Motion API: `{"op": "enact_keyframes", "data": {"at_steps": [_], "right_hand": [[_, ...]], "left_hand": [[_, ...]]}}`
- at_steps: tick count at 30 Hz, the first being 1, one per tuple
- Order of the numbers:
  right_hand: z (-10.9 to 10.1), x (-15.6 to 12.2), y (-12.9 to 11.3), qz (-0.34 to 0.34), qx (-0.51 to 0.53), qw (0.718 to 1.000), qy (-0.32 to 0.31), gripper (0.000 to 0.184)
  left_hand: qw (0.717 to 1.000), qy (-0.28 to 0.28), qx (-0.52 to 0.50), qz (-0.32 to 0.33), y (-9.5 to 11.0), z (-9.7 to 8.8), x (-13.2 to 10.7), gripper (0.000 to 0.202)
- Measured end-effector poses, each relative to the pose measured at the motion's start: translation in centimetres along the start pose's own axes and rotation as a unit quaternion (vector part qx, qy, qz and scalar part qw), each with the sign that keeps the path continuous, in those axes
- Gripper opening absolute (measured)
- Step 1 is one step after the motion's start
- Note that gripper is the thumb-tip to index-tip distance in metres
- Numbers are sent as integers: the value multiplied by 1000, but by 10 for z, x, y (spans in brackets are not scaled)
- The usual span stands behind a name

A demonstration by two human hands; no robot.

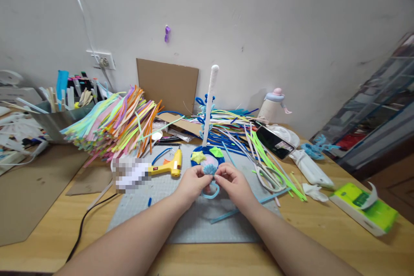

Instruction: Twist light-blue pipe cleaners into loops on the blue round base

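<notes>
Between my left hand [193, 184] and my right hand [233, 182] is a light blue pipe cleaner [211, 193], its lower part bent into a loop and its top wound into a fluffy bundle. Both hands are closed, pinching it with thumbs and fingertips. Just behind them lies a round dark blue base [196, 150] bearing a yellow star [198, 157] and a green star [216, 152]; its front is hidden by the bundle. A white stick [210, 103] rises behind it, with curled blue pipe cleaners [200, 118] beside it.
A yellow glue gun [174, 164] lies left on the grey cutting mat [142, 220]. Scissors [270, 177], a phone [274, 142] and green pipe cleaners [281, 172] are right. A large pipe-cleaner bundle [119, 120] fills the back left. A tissue pack [364, 209] sits far right.
</notes>
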State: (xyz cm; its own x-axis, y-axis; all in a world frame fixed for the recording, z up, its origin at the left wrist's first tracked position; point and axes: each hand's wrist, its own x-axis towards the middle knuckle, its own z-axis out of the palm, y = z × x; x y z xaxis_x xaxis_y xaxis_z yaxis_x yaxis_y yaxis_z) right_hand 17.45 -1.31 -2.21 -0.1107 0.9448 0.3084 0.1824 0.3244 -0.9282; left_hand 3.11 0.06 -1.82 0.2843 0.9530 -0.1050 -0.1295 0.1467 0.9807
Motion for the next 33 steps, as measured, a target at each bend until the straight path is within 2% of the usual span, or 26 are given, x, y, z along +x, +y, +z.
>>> {"op": "enact_keyframes", "data": {"at_steps": [6,10,17,24,28,32,33], "right_hand": [[-3,-2,-7,-39,-72,996,18,6],[-4,-3,-11,-82,-98,992,17,6],[-2,-4,-17,-88,-104,991,6,7],[-2,-3,-12,-80,-97,992,17,10],[-8,-1,-13,-85,-113,990,29,8],[-12,-1,-17,-100,-147,984,-28,7],[-12,-1,-17,-98,-150,983,-45,8]], "left_hand": [[982,1,-156,-105,5,1,-5,18],[973,-5,-181,-142,6,0,-6,18],[993,24,-91,-70,-2,2,-1,26],[998,-2,-51,-40,4,4,-5,24],[998,-42,-29,38,5,3,-6,32],[992,19,22,126,1,-2,-3,35],[988,19,51,141,0,-4,-2,32]]}}
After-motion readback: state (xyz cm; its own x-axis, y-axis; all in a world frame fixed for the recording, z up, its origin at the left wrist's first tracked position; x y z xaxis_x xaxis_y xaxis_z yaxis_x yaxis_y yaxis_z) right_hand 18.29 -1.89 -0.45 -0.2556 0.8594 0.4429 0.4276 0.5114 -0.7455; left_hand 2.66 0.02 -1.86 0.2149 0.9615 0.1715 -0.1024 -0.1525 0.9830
